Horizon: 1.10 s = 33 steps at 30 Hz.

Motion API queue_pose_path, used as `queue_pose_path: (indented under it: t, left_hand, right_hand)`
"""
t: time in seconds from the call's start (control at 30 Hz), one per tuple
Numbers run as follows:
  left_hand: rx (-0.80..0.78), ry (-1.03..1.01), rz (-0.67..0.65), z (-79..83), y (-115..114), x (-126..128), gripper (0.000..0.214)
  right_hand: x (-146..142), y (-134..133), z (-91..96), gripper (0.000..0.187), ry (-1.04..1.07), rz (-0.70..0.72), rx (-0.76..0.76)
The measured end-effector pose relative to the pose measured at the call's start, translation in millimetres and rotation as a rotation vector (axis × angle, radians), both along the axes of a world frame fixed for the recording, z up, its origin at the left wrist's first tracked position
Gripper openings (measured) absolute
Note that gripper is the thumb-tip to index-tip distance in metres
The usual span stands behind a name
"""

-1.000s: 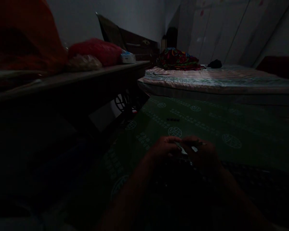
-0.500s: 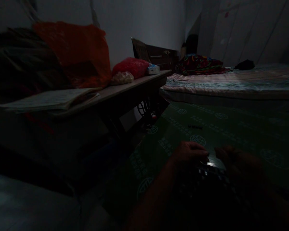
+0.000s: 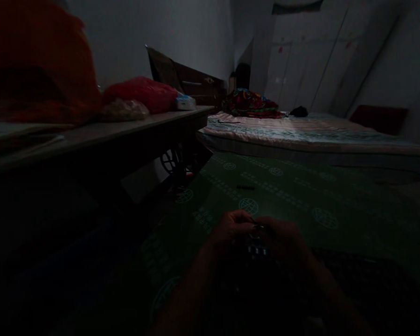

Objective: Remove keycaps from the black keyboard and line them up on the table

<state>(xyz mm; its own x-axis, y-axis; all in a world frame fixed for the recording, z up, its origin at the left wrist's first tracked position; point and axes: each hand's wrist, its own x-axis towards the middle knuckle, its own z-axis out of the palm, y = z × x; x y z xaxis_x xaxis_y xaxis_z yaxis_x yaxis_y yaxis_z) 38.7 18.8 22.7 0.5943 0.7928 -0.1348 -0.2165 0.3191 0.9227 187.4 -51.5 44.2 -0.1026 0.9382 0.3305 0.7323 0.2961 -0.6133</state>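
Note:
My left hand [image 3: 231, 228] and my right hand [image 3: 282, 233] meet low in the middle of the head view. Both have bent fingers, with the fingertips pinched close together. Whatever small, dark thing lies between them is too dim to name. Right below the fingers, a dark object with glossy, squarish bits [image 3: 257, 251] catches some light; most of it vanishes in shadow. Under and beyond the hands spreads a green sheet [image 3: 287, 210] printed with pale globes and lettering. A short row of small dark pieces [image 3: 245, 187] lies on it.
On the left stands a long table [image 3: 161, 126] bearing an orange bag [image 3: 45, 70], a red bag [image 3: 143, 95] and a small box [image 3: 186, 102]. A spoked wheel [image 3: 170, 162] shows beneath. Behind is a bed [image 3: 301, 133]. A dark textured strip [image 3: 364, 266] lies at right.
My view has swung to the right. The hands have come together, and the shiny, silvery flat piece seen between them earlier no longer shows clearly.

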Motion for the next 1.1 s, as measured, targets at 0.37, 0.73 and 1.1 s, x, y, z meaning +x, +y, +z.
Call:
queue_pose_path:
  t: [0.37,0.73,1.1]
  left_hand:
    - [0.199,0.164,0.086,5.8,9.0,-9.1,0.020]
    - [0.262,0.391,0.521,-29.0,34.8,-26.8,0.020]
    - [0.364,0.514,0.455,-40.2,39.3,-25.8,0.022]
  right_hand:
    - [13.0,-4.5,15.2,0.020,-0.033,-0.104,-0.035]
    - [76.4,123.4,-6.0,0.020,-0.146,-0.198,-0.246]
    - [85.7,198.8,-55.9,0.021,-0.298,-0.247,-0.300]
